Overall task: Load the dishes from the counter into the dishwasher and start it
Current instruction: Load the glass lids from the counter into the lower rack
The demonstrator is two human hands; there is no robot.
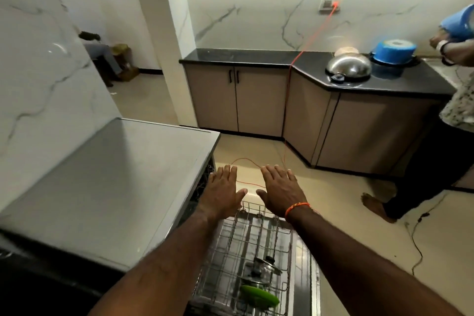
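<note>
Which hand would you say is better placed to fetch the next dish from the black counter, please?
The right hand, probably. Both hands hover open and hold nothing above the rack, but the steel bowl and blue pot sit far off to the right, on its side; the left hand would have to cross over.

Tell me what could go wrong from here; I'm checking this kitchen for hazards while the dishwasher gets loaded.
The orange cord hangs from the wall socket and trails across the floor by the pulled-out rack; a foot could snag it. Another person stands close on the walkway, so carrying dishes may mean a bump. Both open hands, left hand and right hand, hold nothing.
</note>
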